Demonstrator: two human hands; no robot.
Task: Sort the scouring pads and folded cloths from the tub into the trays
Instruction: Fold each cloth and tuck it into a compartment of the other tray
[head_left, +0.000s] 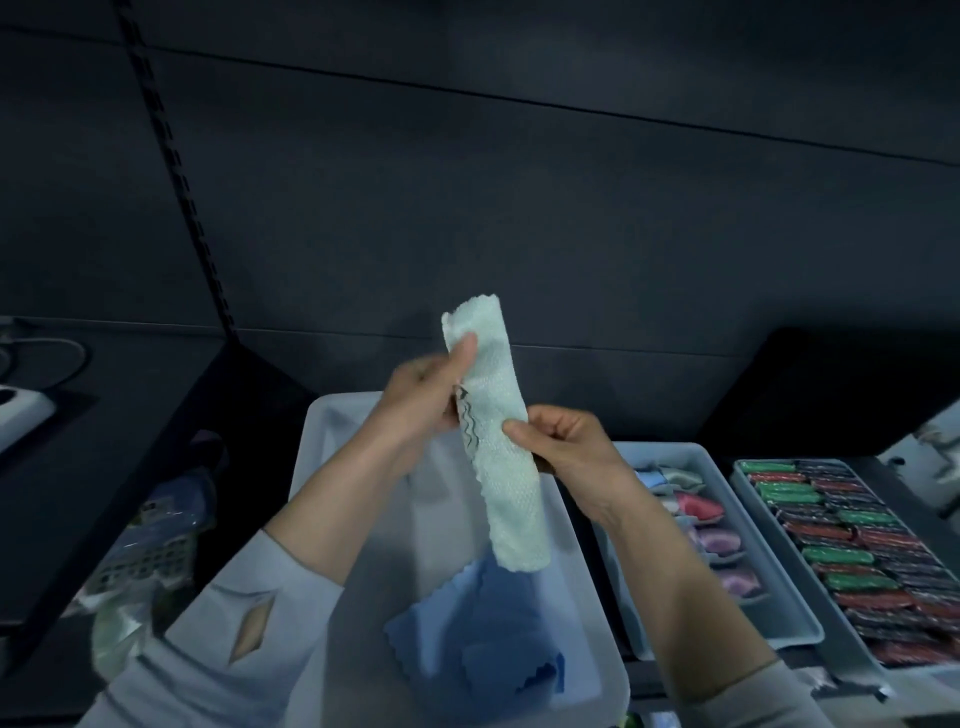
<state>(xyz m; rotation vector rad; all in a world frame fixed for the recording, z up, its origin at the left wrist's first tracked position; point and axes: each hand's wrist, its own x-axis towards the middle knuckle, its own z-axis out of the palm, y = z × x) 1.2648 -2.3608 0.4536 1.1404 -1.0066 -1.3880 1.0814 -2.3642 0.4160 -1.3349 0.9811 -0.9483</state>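
A pale green textured cloth, folded into a long strip, hangs upright above the white tub. My left hand grips its upper part, thumb pressed on the front. My right hand pinches its right edge near the middle. A blue cloth lies flat in the bottom of the tub. To the right, a white tray holds several folded cloths in blue, red, pink and purple. Farther right, another tray is packed with rows of green, red and dark scouring pads.
Packaged goods in clear wrap lie left of the tub on the dark surface. A white object with a cable sits at the far left. A dark wall panel rises behind, and a dark box stands behind the trays.
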